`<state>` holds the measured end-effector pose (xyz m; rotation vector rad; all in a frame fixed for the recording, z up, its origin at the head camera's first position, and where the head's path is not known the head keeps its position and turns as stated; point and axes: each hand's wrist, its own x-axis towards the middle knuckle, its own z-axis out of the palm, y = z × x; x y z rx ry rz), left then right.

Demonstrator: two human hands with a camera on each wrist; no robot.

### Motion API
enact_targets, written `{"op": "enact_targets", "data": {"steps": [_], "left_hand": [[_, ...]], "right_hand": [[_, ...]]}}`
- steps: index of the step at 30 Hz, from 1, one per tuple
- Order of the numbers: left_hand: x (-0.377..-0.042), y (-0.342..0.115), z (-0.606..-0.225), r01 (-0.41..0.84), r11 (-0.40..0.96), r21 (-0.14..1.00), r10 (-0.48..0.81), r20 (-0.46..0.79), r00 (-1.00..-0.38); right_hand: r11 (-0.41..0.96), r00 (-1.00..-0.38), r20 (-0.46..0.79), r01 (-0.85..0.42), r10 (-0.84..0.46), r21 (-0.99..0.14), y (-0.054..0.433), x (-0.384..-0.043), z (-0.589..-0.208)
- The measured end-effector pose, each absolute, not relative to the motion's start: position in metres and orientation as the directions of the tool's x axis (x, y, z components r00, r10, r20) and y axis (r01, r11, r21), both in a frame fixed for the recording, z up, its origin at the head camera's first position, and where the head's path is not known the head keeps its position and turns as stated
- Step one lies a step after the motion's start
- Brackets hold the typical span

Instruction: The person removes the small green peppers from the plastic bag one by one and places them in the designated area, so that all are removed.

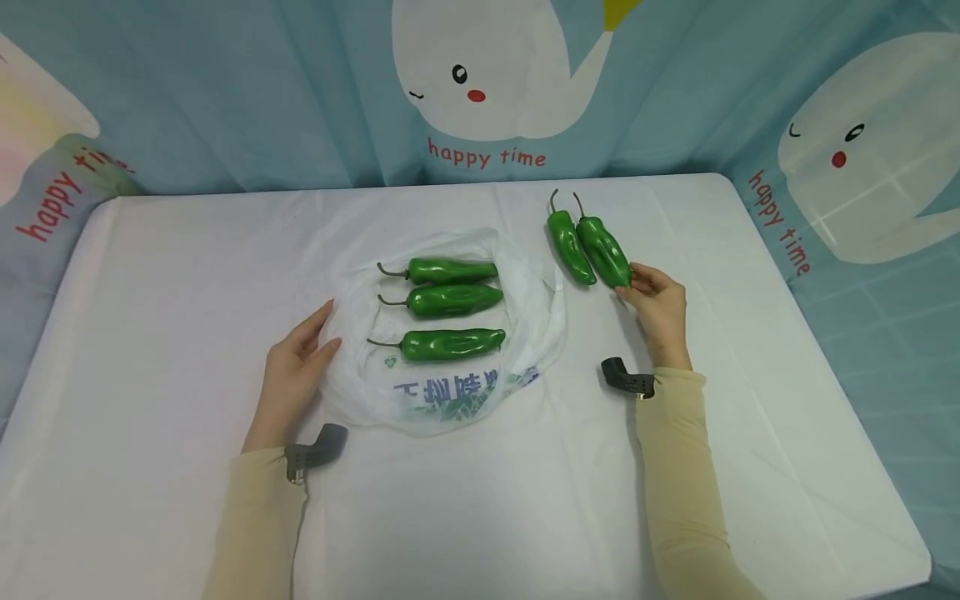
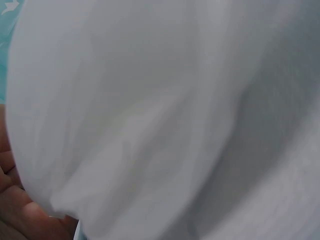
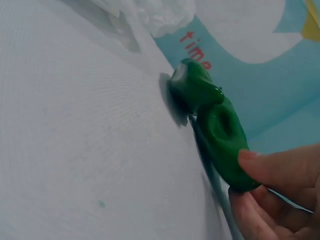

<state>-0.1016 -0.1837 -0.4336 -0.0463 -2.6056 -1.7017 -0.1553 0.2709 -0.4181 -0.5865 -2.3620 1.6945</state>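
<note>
The bag lay on the counter before the curtain, three peppers ranged front to back in its mouth. The left hand was at its left edge; rightward lay two more peppers, the farther-right one in the right hand.

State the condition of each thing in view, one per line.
Plastic bag: mouth open, rim crumpled.
Three peppers: lying in the bag's opening, stems left.
Left loose pepper: beside the bag, unheld.
Right loose pepper: held at its tip.
Right hand: pinching that pepper.
Left hand: at the bag's left edge, grip unclear.
Tablecloth: spread out.
Curtain: hanging.
Wrist cameras: worn, one per wrist.
</note>
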Motion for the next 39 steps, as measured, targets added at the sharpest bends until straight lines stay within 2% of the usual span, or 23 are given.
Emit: {"op": "enact_targets", "data": {"steps": [7, 20, 27, 39], "left_hand": [[-0.101, -0.184, -0.434, 0.038, 0.418, 0.907, 0.008, 0.038, -0.999], [-0.100, -0.184, -0.437, 0.036, 0.412, 0.910, 0.007, 0.037, -0.999], [-0.101, -0.182, -0.435, 0.052, 0.429, 0.902, 0.016, 0.050, -0.999], [-0.102, -0.183, -0.434, 0.047, 0.439, 0.897, 0.006, 0.049, -0.999]], "right_hand": [[0.174, -0.902, -0.040, 0.127, 0.430, -0.977, 0.267, -0.158, -0.424], [0.195, -0.913, -0.019, 0.107, 0.407, -0.975, 0.261, -0.169, -0.429], [0.278, -0.920, 0.011, 0.106, 0.391, -0.955, 0.260, -0.170, -0.429], [0.253, -0.915, 0.016, 0.095, 0.403, -0.963, 0.260, -0.171, -0.427]]}}
